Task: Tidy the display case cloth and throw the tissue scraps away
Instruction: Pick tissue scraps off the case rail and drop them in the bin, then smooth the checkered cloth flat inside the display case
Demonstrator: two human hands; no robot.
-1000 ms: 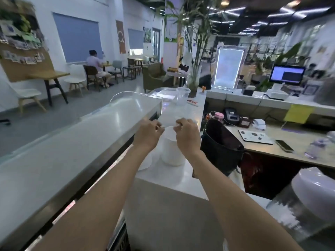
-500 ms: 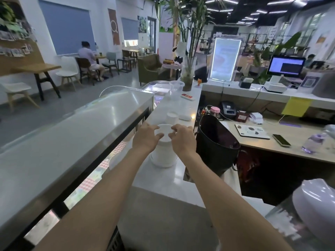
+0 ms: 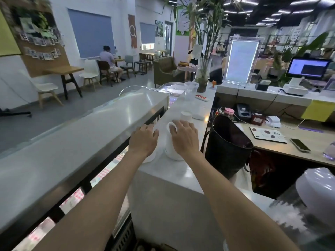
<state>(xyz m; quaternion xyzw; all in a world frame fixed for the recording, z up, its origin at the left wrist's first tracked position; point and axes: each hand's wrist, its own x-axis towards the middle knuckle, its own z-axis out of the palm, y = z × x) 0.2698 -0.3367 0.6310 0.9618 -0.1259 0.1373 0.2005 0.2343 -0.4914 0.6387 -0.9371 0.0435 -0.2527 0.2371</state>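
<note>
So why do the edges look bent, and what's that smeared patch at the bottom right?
Head view: the wide-angle lens bows straight lines near the edges, such as the display case top. Ceiling lights leave pale glare on that top and on the white counter. The domed lid at bottom right sits close and smeared; both hands look fairly sharp.

A red-and-white checked cloth [image 3: 106, 170] lies flat inside the glass display case [image 3: 76, 142], below and left of the left hand [image 3: 144, 140].

Right hand [image 3: 184, 136] hides most of white container [image 3: 171, 151] top (contents unseen); bottom-right jar [image 3: 315, 196] blurred, cut off.
</note>
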